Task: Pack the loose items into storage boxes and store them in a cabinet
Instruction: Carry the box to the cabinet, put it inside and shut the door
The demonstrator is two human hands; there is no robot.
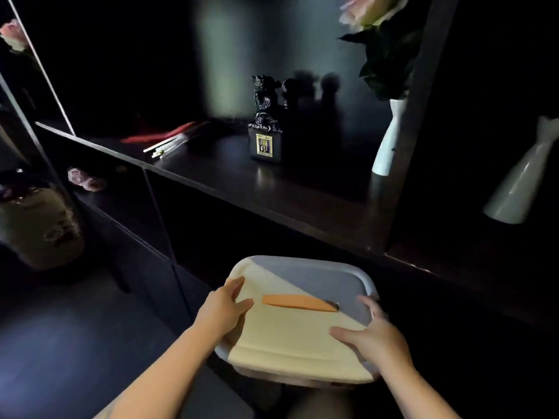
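Both hands are gripping a lidded storage box in front of a dark cabinet.

The left hand [222, 309] and right hand [373, 335] are clasping opposite sides of the storage box [298, 320], thumbs lying on its cream lid, whose orange handle [299, 303] is running left to right. Beyond it, the shelf edge [272, 213] is carrying a black seal figurine [266, 122], chopsticks [169, 143] and a white vase [388, 140]; the lower compartment is too dark to make out.

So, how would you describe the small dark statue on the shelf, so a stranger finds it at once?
Look at the long dark wooden shelf above the cream-lidded plastic storage box held in both hands. Near its middle stands a black carved beast figurine on a square block. Unlike the white ceramic vase to its right, it bears a gold square emblem.
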